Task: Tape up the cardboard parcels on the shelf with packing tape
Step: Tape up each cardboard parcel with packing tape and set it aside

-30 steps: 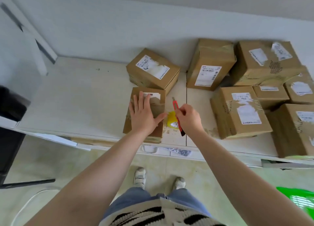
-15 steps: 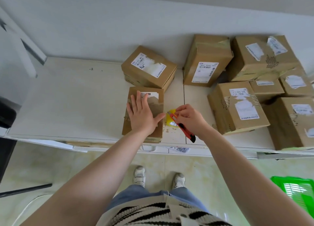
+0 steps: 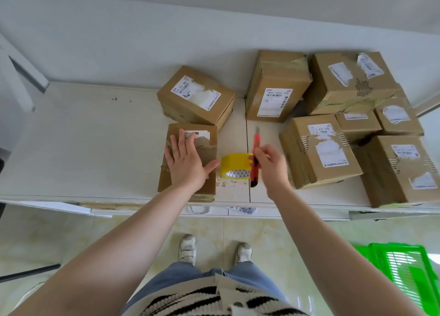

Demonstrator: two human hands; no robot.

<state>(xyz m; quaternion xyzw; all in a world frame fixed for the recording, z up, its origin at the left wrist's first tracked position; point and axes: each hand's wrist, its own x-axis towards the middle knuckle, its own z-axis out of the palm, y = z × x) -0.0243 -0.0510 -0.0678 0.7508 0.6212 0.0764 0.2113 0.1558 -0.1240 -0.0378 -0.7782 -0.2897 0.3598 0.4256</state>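
Observation:
A small cardboard parcel [image 3: 209,149] lies near the front edge of the white shelf [image 3: 90,144]. My left hand [image 3: 187,163] presses flat on its top with straight fingers. Just right of it stands a roll of yellow packing tape [image 3: 234,164]. My right hand [image 3: 270,167] grips a red utility knife [image 3: 256,146] upright, its blade end pointing away from me, beside the roll. Several more taped parcels with torn white labels, such as one [image 3: 319,151] to the right, fill the shelf's right side.
Another parcel [image 3: 197,96] sits behind the one under my left hand, and a taller one [image 3: 276,87] stands against the wall. Paper scraps lie by the roll. A green plastic crate [image 3: 404,270] is on the floor at the right. The shelf's left half is bare.
My right hand has swung the red knife from a slant across the tape roll to upright and drawn slightly right, uncovering the yellow roll. My left hand stays pressed on the parcel.

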